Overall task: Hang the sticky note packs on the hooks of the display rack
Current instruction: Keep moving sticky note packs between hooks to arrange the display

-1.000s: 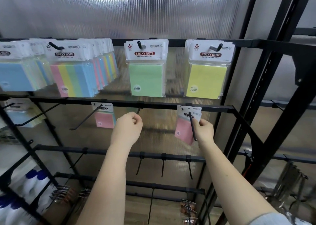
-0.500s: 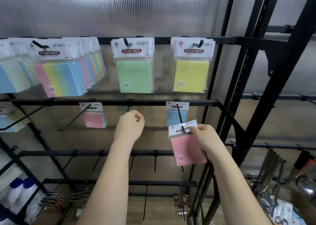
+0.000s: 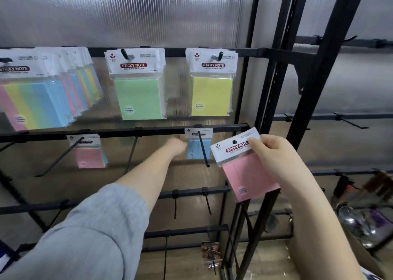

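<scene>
Pink pack sits pinched in your right hand, tilted, off the hook, just right of its tip. Your left hand reaches beside the blue pack hanging there; motion blur hides its fingers.

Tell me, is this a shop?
Probably a shop, or a practice one. A black rack has rows of hooks, with packaged sticky notes hanging on them, sorted by colour. The right hand holds a pink pack.
</scene>
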`<state>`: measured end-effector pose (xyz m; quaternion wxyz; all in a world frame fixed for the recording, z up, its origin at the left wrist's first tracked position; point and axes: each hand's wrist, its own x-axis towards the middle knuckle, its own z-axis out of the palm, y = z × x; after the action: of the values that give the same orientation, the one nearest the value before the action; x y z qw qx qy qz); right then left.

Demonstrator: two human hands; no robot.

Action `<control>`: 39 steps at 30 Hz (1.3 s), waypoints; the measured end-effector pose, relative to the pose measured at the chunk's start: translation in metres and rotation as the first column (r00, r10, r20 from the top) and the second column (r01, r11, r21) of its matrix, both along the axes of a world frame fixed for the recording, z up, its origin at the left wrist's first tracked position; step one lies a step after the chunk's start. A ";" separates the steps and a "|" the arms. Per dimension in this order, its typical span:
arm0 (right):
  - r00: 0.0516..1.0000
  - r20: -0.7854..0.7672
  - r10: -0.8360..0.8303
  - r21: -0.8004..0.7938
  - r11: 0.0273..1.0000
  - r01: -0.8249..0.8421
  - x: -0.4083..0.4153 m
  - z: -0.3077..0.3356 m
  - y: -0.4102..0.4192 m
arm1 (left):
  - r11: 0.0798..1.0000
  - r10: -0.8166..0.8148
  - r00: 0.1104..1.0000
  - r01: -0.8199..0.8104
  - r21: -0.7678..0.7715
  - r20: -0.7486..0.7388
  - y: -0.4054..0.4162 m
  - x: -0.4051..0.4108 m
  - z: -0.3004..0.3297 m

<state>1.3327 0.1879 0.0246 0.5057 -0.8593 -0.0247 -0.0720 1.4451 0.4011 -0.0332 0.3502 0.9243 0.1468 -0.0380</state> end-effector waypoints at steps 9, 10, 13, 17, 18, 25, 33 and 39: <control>0.995 0.042 -0.090 0.007 0.996 0.089 0.003 0.004 -0.015 | 0.986 0.046 0.999 -0.043 -0.160 0.014 -0.016 0.017 -0.011; 0.995 0.043 -0.093 0.010 0.996 0.093 0.003 0.004 -0.016 | 0.980 0.072 0.997 -0.065 -0.188 0.029 -0.018 0.017 -0.013; 0.993 0.039 -0.107 0.016 0.994 0.107 0.002 0.003 -0.018 | 0.946 0.152 0.983 -0.115 -0.303 0.102 -0.022 0.019 -0.019; 0.992 0.030 -0.122 0.030 0.992 0.121 -0.002 0.000 -0.023 | 0.910 0.199 0.960 -0.106 -0.400 0.197 -0.024 0.015 -0.028; 0.992 0.027 -0.124 0.035 0.992 0.123 -0.004 0.000 -0.024 | 0.898 0.216 0.953 -0.109 -0.426 0.212 -0.024 0.013 -0.030; 0.990 0.031 -0.135 0.060 0.989 0.133 -0.018 -0.004 -0.037 | 0.900 0.297 0.885 -0.134 -0.415 0.358 -0.031 -0.014 -0.035; 0.989 0.048 -0.139 0.147 0.980 0.131 -0.037 -0.001 -0.049 | 0.913 0.306 0.843 -0.128 -0.387 0.443 -0.045 -0.077 -0.027; 0.993 0.042 -0.109 0.178 0.979 0.100 -0.050 0.003 -0.051 | 0.919 0.319 0.831 -0.152 -0.365 0.456 -0.058 -0.122 -0.022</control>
<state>1.2825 0.1374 0.0272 0.5741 -0.8094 0.0140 -0.1226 1.3232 0.3427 -0.0554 0.5203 0.8083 0.1558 0.2273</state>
